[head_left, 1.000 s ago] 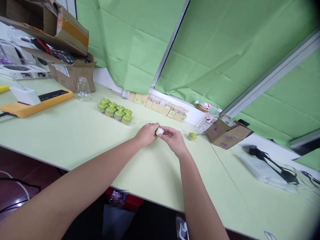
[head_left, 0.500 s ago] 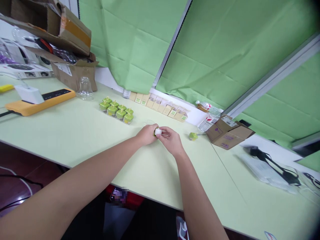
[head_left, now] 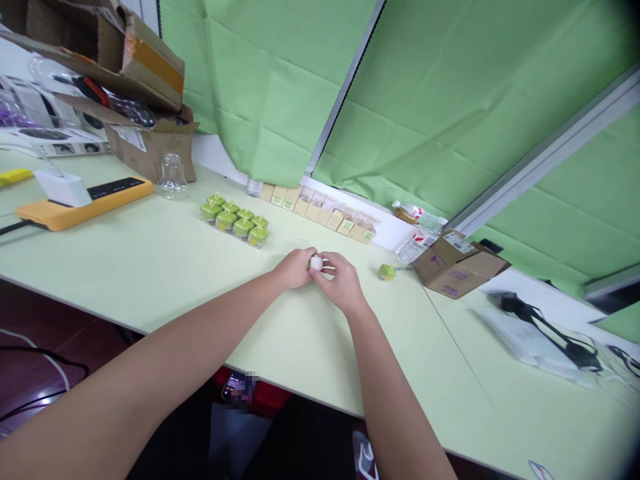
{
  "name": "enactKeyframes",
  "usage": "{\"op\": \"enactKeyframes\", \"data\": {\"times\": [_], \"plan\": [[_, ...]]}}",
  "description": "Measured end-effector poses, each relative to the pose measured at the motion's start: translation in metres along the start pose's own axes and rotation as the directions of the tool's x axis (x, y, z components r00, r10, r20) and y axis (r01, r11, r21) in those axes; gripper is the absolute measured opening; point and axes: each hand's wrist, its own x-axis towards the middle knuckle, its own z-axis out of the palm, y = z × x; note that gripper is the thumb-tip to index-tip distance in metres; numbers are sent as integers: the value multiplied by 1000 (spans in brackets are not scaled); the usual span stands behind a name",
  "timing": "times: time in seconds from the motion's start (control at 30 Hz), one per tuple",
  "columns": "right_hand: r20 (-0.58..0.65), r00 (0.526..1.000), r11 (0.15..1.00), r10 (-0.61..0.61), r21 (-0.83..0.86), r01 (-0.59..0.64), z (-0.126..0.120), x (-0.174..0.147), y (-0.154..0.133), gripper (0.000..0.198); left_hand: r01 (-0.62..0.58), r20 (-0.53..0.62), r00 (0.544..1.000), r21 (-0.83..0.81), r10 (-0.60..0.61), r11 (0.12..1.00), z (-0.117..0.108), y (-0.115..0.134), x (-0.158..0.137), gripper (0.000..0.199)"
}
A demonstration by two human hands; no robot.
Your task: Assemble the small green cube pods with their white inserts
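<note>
Your left hand (head_left: pixel 296 268) and right hand (head_left: pixel 342 280) clamp a small white piece (head_left: pixel 316 264), apparently adjusting it; next calls for steady grip.

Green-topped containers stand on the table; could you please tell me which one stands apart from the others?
It is the lone container right of the right hand, left of the purple-printed brown box; the other containers stand clustered farther left.

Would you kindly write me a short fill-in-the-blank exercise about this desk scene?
The left hand and right hand hold a small, mostly ____ object.
The green-topped containers grouped left of the hands number ____.
A lone green-topped container sits on the hands' ____ side.

Missing words: white; eight; right.
</note>
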Motion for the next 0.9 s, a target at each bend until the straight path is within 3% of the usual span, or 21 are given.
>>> {"op": "enactKeyframes", "data": {"times": [0.9], "plan": [[34,999,985,23,-172,-16,-6,1,-2,23,-50,58,997,-14,50,999,0,-3,0,24]]}}
